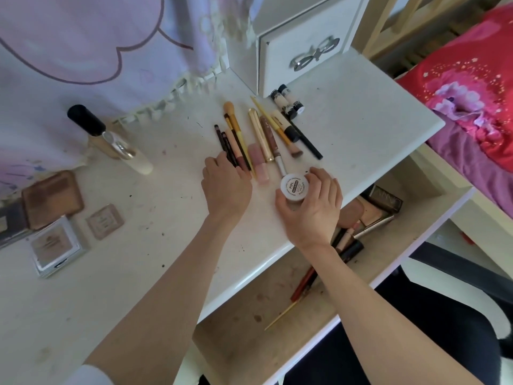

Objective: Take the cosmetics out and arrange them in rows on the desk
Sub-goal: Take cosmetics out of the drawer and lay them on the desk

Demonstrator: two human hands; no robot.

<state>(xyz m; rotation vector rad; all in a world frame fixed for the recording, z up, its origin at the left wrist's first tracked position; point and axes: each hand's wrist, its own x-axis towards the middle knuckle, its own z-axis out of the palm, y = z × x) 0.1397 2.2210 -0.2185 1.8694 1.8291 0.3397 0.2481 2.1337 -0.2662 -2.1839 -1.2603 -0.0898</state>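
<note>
Looking down from the head camera: white desk (138, 273), surface marked with small dark specks and smudges. Right hand (311, 207) curls its fingers and thumb round a small round jar (293, 190) with a white printed lid, held just above or on the desktop near the front edge; contact with the surface cannot be told. Left hand (224, 184) lies palm down on the desk, fingers bent loosely, fingertips touching the near ends of the dark pencils (224, 143) at the left of a loose row of cosmetics. That row runs rightward: pencils, yellow-handled brushes (236, 126), a pink tube (259, 162), a gold tube (259, 134), a brown lip gloss (270, 137), a black liner pencil (308, 140). Small black-capped tubes (287, 101) lie behind the row, against a white drawer unit (305, 51) with a bow-shaped handle. Far left of desk: three flat compacts (55, 218) grouped near each other, and a black-capped bottle (111, 140) lying tilted. Below the desktop, an open drawer (249, 315) holds palettes (380, 204), tubes and a few sticks, partly hidden by the right forearm. Red floral bedding (472, 87) at far right.
</note>
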